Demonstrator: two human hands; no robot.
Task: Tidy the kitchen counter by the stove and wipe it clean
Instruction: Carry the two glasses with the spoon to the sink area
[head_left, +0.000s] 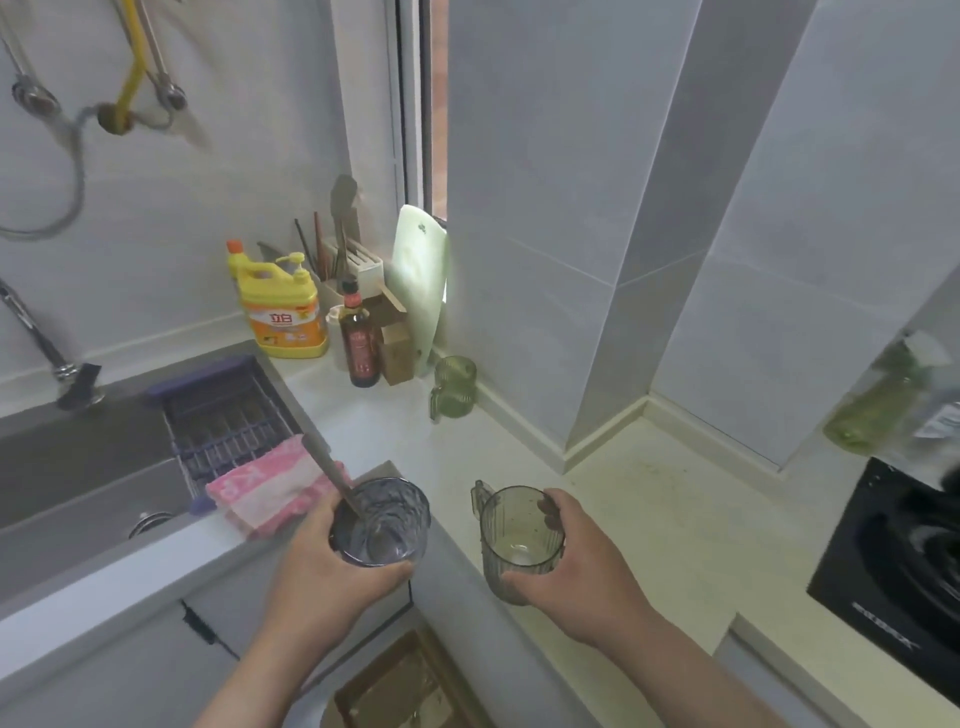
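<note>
My left hand (327, 577) grips a clear ribbed glass (382, 522) with a long spoon (332, 478) standing in it, held just off the counter's front edge. My right hand (576, 571) grips a green ribbed mug (519, 540) by its body, over the pale counter (639, 519); its handle points to the far left. A second green mug (453, 387) stands on the counter near the wall. A pink and white cloth (270, 491) lies on the sink's edge, left of the glass.
A sink (78, 467) with a dark drain rack (228, 415) lies at left. Yellow detergent jug (280, 306), dark sauce bottle (359, 343), utensil holder (343, 270) and cutting board (418, 291) crowd the corner. A black stove (904, 566) and an oil bottle (878, 400) sit at right.
</note>
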